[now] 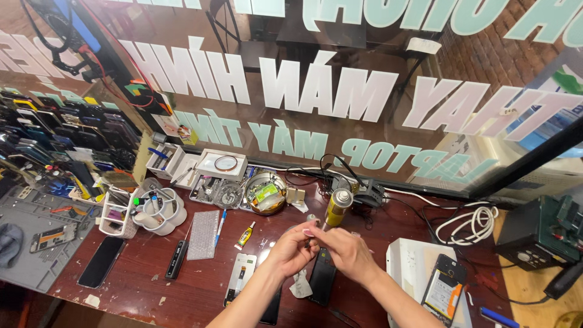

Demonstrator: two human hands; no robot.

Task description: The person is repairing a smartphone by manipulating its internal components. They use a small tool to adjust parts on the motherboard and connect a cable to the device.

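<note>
My left hand (293,249) and my right hand (347,252) meet above the dark red bench (200,285), fingertips pinched together on a small object (311,242) too small to make out. Under them lies a black phone (322,276) face down. A yellow spray can (337,206) with a silver top stands just behind the hands. A white phone-part box (239,285) lies left of my left forearm. A small yellow glue tube (245,235) lies farther left.
An opened phone (444,288) rests on a white box at right. A grey mat (36,243), a black phone (101,261), a white tool caddy (159,212), a round metal bowl (266,193), coiled white cable (477,220) and a green station (543,234) surround the bench.
</note>
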